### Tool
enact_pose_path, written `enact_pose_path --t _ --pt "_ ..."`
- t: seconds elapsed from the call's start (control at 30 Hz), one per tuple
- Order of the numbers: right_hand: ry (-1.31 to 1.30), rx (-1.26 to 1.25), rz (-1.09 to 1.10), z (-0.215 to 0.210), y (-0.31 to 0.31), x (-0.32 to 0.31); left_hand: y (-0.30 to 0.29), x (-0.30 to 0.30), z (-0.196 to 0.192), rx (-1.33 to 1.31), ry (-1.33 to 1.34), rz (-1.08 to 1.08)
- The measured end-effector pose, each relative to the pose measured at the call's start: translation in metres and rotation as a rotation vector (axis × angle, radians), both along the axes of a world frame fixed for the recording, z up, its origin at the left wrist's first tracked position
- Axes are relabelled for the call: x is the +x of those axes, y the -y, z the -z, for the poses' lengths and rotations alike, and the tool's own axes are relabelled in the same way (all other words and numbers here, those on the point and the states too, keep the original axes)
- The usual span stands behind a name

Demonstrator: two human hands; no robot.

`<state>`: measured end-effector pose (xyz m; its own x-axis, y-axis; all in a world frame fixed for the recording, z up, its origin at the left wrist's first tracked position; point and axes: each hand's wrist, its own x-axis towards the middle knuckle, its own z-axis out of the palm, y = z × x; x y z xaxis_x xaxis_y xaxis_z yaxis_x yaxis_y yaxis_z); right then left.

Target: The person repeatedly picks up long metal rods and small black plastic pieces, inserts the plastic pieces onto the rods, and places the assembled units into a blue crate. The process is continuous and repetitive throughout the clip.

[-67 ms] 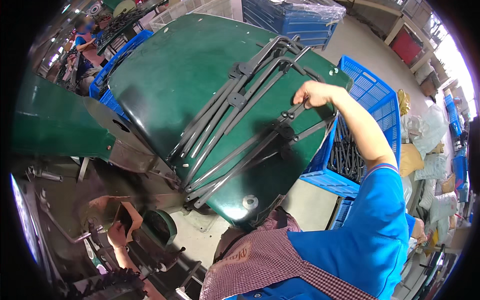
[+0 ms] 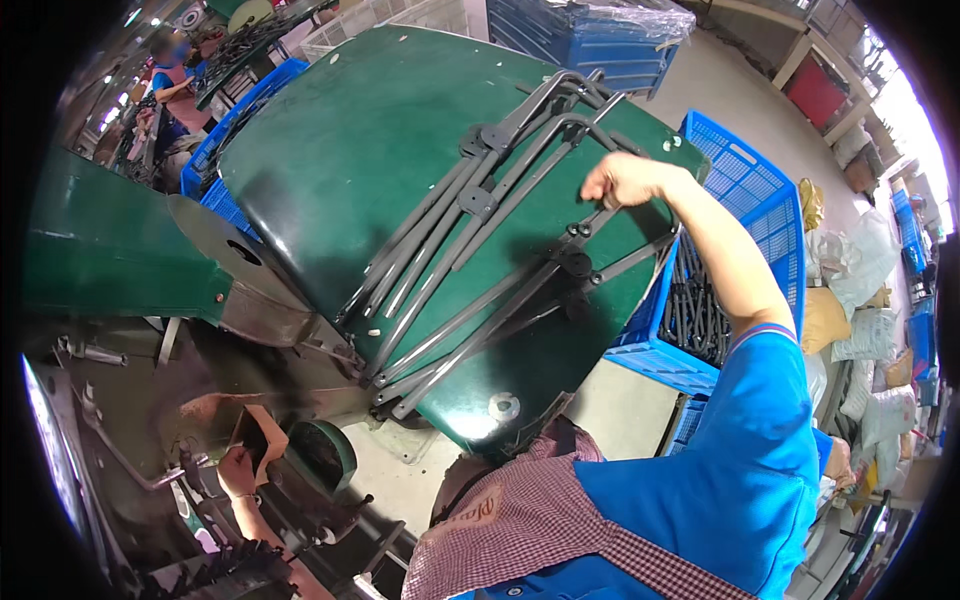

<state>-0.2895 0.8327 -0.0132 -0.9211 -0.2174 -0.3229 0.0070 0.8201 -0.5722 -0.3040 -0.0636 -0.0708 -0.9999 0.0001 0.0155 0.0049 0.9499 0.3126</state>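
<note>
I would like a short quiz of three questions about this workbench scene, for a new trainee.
1. True or false: the right hand touches the grey metal frame.
2. The frame lies on: A) blue crate, B) green table, C) the floor?
3. Fill in: the left hand is low beside a dark ____.

Key
1. True.
2. B, the green table; the blue crate stands beside it.
3. Machine.

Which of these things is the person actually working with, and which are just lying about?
In use:
right hand, gripping a rod
grey metal rod frames
green table
left hand, at the dark machine

Lying about:
blue crate
sacks
red box
</note>
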Motion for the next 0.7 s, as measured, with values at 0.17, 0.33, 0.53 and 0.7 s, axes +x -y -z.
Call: enact_pose_path --t 0.17,0.33,0.53,0.7 --pt "-0.681 0.448 -0.153 0.013 0.061 -0.077 0.017 0.010 0.015 0.048 -0.134 -0.015" --pt "-0.528 0.579 -0.329 0.035 0.059 -0.106 0.002 -0.001 0.010 -0.134 -0.140 0.013" --pt "-0.540 0.448 -0.326 -0.053 0.070 -0.063 0.013 0.002 0.017 0.161 -0.208 -0.056" --pt "-0.765 0.561 -0.407 -0.102 0.091 -0.020 0.040 0.040 0.014 0.564 -0.237 -0.136"
